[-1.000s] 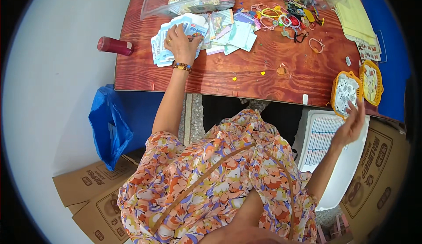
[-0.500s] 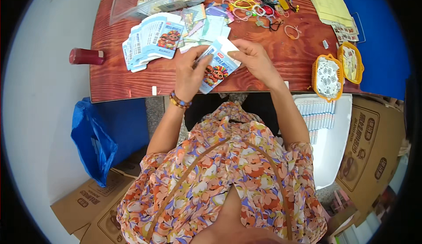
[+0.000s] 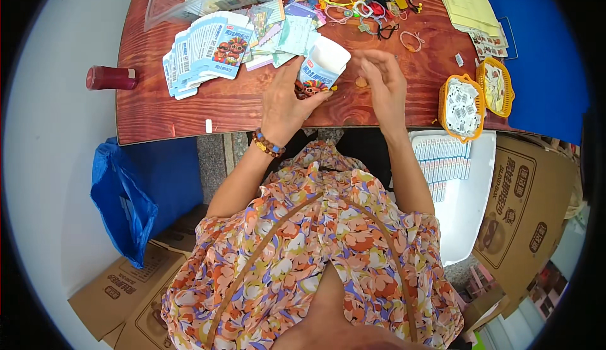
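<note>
My left hand [image 3: 283,102] grips a small blue and white carton [image 3: 319,72] printed with cartoon faces, held tilted over the table. Its white top end stands opened out, facing away from me. Just right of the carton is my right hand [image 3: 388,88], apart from it, with its fingers loosely bent and nothing visible in them. Flattened cartons of the same kind [image 3: 202,50] lie fanned out to the left. Beyond the left hand, colourful cards [image 3: 293,34] are spread in a loose pile.
A clear plastic bin [image 3: 221,0] of packets stands at the back left. Elastic bands and trinkets [image 3: 360,6] lie scattered behind. Orange baskets [image 3: 464,107] hold small packets at the right. Below them, a white tub [image 3: 464,224] contains rows of cartons. A red bottle [image 3: 112,78] lies at the left edge.
The carton has gone from flat to opened out, its top now gaping, in my left hand. My right hand has let go of it and moved slightly right.
</note>
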`<action>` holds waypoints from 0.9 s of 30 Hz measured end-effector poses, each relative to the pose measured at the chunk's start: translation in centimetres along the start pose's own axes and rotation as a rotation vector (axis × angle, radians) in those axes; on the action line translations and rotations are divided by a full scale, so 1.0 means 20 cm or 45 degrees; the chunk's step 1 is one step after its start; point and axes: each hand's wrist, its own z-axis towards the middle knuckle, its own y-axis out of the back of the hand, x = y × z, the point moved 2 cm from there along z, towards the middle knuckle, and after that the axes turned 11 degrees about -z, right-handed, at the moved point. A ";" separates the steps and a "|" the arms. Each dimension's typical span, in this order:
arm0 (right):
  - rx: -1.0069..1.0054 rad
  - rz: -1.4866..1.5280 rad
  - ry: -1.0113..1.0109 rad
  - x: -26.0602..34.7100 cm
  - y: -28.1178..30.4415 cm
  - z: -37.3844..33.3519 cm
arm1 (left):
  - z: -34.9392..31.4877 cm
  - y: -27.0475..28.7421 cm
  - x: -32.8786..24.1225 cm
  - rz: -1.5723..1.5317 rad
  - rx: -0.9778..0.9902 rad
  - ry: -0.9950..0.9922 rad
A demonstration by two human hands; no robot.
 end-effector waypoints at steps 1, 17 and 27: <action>-0.037 -0.033 0.136 0.00 0.00 -0.04 | 0.01 -0.01 -0.01 -0.002 0.002 0.002; 0.220 0.072 0.172 -0.07 0.06 -0.03 | -0.04 -0.04 -0.02 -0.959 0.282 0.317; 0.343 -0.202 0.487 -0.03 0.10 0.01 | 0.03 0.04 0.00 -0.679 0.577 0.311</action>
